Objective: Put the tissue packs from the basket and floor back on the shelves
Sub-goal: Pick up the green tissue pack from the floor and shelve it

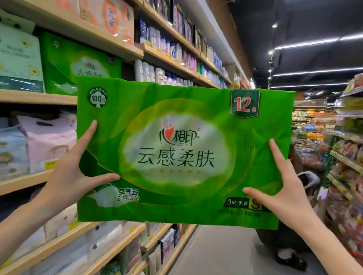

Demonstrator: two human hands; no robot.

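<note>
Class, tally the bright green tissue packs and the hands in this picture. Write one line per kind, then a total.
Bright green packs: 2 (held pack, shelf pack)
Hands: 2 (left hand, right hand)
Total: 4

Front of green tissue pack: brand 心相印 at centre, 云感柔肤 beneath. Top-right badge 12包; top-left round badge 100%. Bottom-left 空气云 立体压花; bottom-right 3层, 无香, S. On second green pack on shelf: 云感柔肤, partly readable.
</note>
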